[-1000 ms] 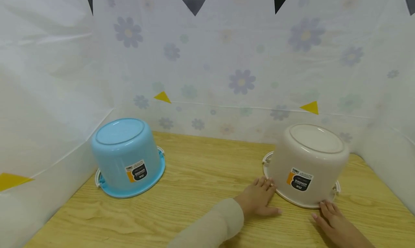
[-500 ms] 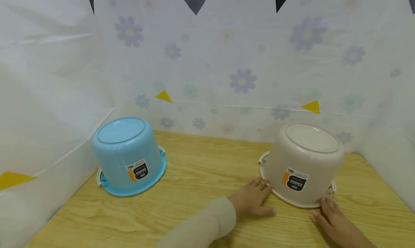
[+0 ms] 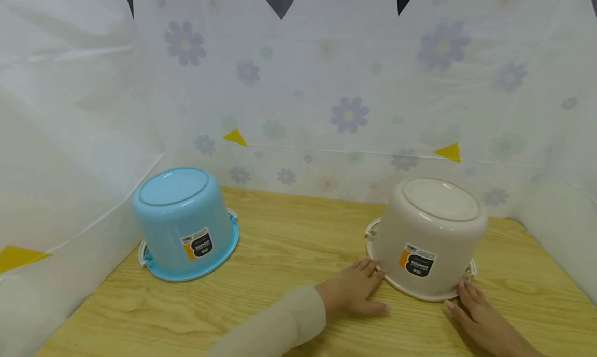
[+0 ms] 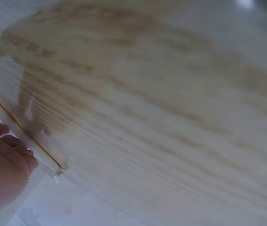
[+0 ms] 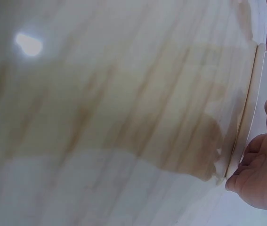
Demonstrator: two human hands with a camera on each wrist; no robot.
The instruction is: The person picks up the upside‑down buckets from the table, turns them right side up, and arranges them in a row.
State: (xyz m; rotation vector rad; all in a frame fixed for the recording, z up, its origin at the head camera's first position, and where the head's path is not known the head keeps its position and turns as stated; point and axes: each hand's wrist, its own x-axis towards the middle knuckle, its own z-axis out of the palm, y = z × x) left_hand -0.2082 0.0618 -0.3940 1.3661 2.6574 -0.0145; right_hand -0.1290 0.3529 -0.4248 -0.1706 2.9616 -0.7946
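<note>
A beige bucket stands upside down at the right of the table, its rim on the wood and a label on its front. My left hand lies palm down at the rim's left side, fingertips at the edge and thumb spread. At the front right of the same rim, my right hand touches it with extended fingers. Close up, the left wrist view has the bucket rim beside the fingers. In the right wrist view, the fingers meet the rim from outside.
A light blue bucket, also upside down, stands at the left of the wooden table. A white flowered sheet hangs behind the table, with plain white sheeting along the left side.
The beige bucket has slid a little to the left across the table, both hands moving along with it at its rim. The blue bucket stays in place.
</note>
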